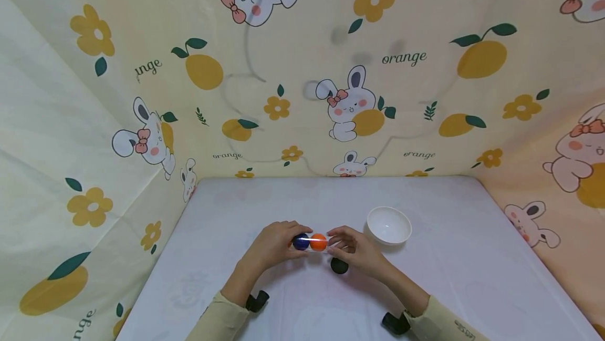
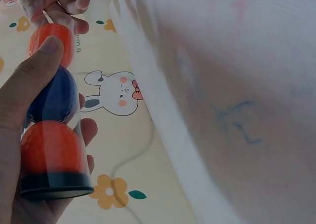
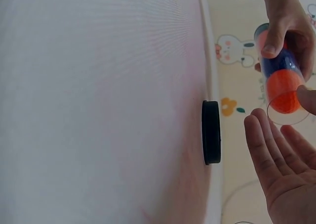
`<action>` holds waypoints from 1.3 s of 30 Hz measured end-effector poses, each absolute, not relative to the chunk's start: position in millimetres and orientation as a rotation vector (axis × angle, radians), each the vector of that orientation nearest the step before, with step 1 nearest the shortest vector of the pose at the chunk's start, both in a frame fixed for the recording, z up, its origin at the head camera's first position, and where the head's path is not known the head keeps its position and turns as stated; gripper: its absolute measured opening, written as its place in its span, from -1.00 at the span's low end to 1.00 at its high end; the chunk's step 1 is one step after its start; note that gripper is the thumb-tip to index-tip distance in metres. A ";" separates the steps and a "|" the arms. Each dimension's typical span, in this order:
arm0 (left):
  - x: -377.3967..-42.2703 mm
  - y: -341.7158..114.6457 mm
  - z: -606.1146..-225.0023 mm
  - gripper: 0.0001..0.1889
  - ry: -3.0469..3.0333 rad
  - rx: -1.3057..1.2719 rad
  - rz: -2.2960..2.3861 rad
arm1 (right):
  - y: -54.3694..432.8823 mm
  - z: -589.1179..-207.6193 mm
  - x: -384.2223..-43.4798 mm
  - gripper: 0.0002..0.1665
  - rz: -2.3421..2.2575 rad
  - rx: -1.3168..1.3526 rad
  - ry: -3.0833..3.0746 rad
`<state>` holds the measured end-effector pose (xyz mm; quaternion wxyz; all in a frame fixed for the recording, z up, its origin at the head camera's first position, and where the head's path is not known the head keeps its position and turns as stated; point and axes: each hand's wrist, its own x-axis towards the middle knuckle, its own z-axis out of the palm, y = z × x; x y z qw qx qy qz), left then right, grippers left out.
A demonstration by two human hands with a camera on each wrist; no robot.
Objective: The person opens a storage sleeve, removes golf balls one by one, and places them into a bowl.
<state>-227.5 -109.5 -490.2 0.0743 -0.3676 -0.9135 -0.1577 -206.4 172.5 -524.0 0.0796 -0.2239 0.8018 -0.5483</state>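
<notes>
My left hand [image 1: 274, 245] grips a clear tube [image 2: 75, 130] holding two orange balls and a dark blue ball. The blue ball [image 1: 301, 241] sits between the orange ball [image 1: 319, 242] near the uncapped end and the other orange ball [image 2: 52, 147], beside the black end cap [image 2: 57, 187]. At the uncapped end is my right hand [image 1: 361, 252], its fingers spread fairly straight below the rim. Its thumb [image 3: 307, 99] overlaps the rim in the right wrist view; whether it touches, I cannot tell. A black round lid [image 3: 211, 132] lies on the table below my right hand.
A white bowl [image 1: 389, 225] stands on the white-covered table [image 1: 302, 304], beyond and right of my right hand. Patterned cloth [image 1: 302, 31] hangs behind the table and at its sides. Black devices are strapped near both wrists.
</notes>
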 end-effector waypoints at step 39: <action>-225.0 -108.8 -488.6 -0.44 -2.727 -1.114 -0.378 | 170.3 -528.1 -205.5 -0.52 -1.592 -0.622 2.417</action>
